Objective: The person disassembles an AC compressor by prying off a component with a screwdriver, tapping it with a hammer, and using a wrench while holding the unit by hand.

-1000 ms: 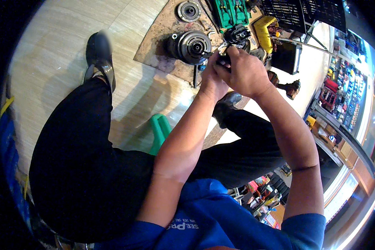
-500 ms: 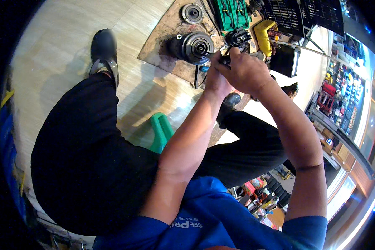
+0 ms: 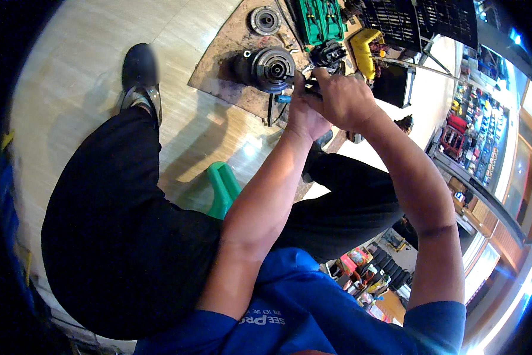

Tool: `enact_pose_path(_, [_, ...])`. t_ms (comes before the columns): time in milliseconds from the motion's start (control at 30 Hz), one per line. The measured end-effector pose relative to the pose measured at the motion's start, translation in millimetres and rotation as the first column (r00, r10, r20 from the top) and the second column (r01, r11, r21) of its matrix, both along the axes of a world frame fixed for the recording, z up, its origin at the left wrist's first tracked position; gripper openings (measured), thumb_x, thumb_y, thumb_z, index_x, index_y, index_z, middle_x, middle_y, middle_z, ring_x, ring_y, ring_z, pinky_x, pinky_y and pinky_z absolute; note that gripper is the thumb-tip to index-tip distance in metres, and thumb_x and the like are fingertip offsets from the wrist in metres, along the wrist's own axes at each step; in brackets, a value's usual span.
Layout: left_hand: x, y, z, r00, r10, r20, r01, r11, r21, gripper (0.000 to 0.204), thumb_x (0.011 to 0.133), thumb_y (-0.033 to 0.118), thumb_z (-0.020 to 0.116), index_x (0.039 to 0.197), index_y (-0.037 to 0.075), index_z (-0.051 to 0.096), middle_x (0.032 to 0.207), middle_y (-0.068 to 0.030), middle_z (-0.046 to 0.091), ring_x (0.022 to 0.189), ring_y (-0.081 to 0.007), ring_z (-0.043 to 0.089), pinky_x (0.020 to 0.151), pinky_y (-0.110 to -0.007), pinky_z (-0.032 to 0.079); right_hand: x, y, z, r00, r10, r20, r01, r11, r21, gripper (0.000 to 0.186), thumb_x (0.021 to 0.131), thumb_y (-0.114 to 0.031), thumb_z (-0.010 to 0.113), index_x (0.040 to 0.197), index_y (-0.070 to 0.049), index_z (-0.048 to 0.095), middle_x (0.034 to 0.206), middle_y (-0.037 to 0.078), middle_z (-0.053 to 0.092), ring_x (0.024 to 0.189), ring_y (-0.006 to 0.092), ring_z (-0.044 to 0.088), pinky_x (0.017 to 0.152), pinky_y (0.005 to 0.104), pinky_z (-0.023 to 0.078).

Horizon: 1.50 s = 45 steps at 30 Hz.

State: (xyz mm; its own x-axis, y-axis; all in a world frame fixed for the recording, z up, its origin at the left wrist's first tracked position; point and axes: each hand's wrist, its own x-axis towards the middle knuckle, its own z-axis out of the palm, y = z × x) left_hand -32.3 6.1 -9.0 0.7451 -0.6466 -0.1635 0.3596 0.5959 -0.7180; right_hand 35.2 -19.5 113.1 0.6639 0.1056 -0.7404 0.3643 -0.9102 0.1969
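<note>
A dark cylindrical compressor with a round grooved pulley (image 3: 276,66) lies on a stained board (image 3: 210,74), the pulley face turned toward me. Right beside that face, my left hand (image 3: 306,115) and my right hand (image 3: 347,99) are closed together around a dark hand tool (image 3: 312,89). Its thin end points at the pulley's hub; my fingers cover much of it, and I cannot make out its exact kind. Farther up the board rests a loose round metal disc (image 3: 265,21). Just beyond my hands sits a black mechanical part (image 3: 328,54).
An opened green tool case (image 3: 320,22) lies at the far side, with a yellow angled tray (image 3: 365,53) to its right. A blue-handled tool (image 3: 283,99) is near the board's edge. A green stool (image 3: 221,189) stands between my legs. Stocked shelves (image 3: 482,139) line the right.
The whole view has shifted slightly, so the bench things appear a little farther left. My hands keep their grip beside the pulley, with barely any change in pose.
</note>
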Motion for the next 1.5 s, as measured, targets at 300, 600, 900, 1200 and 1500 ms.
enact_pose_path(300, [6.8, -20.4, -16.7, 0.97, 0.231, 0.079, -0.242, 0.953, 0.184, 0.044, 0.101, 0.045, 0.037, 0.108, 0.011, 0.063, 0.108, -0.0079, 0.068, 0.104, -0.0242, 0.063, 0.098, -0.041, 0.046, -6.2, -4.0, 2.3, 0.998, -0.032, 0.06, 0.025, 0.995, 0.101, 0.063, 0.094, -0.061, 0.048, 0.116, -0.002, 0.047, 0.087, 0.025, 0.069, 0.087, 0.0433, 0.068, 0.075, 0.0535, 0.052])
enact_pose_path(600, [10.8, -16.9, -25.4, 0.952, 0.287, 0.104, -0.256, 0.936, -0.239, 0.05, 0.097, 0.053, 0.038, 0.11, 0.011, 0.062, 0.108, -0.0072, 0.067, 0.104, -0.0244, 0.062, 0.097, -0.041, 0.045, -7.5, 6.6, -0.4, 0.985, -0.059, 0.16, 0.053, 0.998, 0.039, 0.045, 0.095, -0.045, 0.052, 0.108, -0.002, 0.051, 0.083, 0.026, 0.068, 0.08, 0.0428, 0.068, 0.071, 0.0523, 0.054])
enact_pose_path(900, [4.4, -41.8, -41.8, 0.899, 0.195, 0.393, -0.399, 0.733, 0.55, 0.034, 0.099, 0.041, 0.04, 0.093, 0.015, 0.06, 0.094, -0.0042, 0.065, 0.095, -0.0202, 0.061, 0.091, -0.039, 0.046, -4.7, -1.5, -4.5, 0.994, 0.002, 0.113, -0.007, 0.999, 0.045, 0.04, 0.096, -0.044, 0.049, 0.109, -0.007, 0.054, 0.084, 0.02, 0.07, 0.08, 0.0402, 0.068, 0.07, 0.051, 0.053])
enact_pose_path(1200, [4.6, -31.4, -35.5, 0.929, 0.303, 0.212, -0.303, 0.952, -0.035, 0.049, 0.098, 0.056, 0.04, 0.108, 0.014, 0.063, 0.112, -0.005, 0.065, 0.109, -0.0206, 0.059, 0.099, -0.04, 0.043, -2.3, -7.3, -4.7, 0.997, 0.047, 0.068, -0.048, 0.999, 0.018, 0.041, 0.097, -0.047, 0.047, 0.109, -0.009, 0.058, 0.085, 0.018, 0.07, 0.079, 0.0385, 0.069, 0.07, 0.0505, 0.053])
enact_pose_path(1500, [-45.0, -19.1, -26.9, 0.964, -0.265, -0.004, 0.229, 0.827, 0.514, 0.088, 0.093, 0.074, 0.035, 0.148, 0.005, 0.033, 0.152, -0.012, 0.039, 0.139, -0.0301, 0.04, 0.111, -0.05, 0.032, 3.4, -4.7, 1.4, 0.998, 0.049, 0.034, -0.051, 0.997, 0.058, 0.041, 0.097, -0.048, 0.049, 0.105, -0.01, 0.061, 0.08, 0.017, 0.07, 0.078, 0.0376, 0.069, 0.068, 0.0503, 0.054])
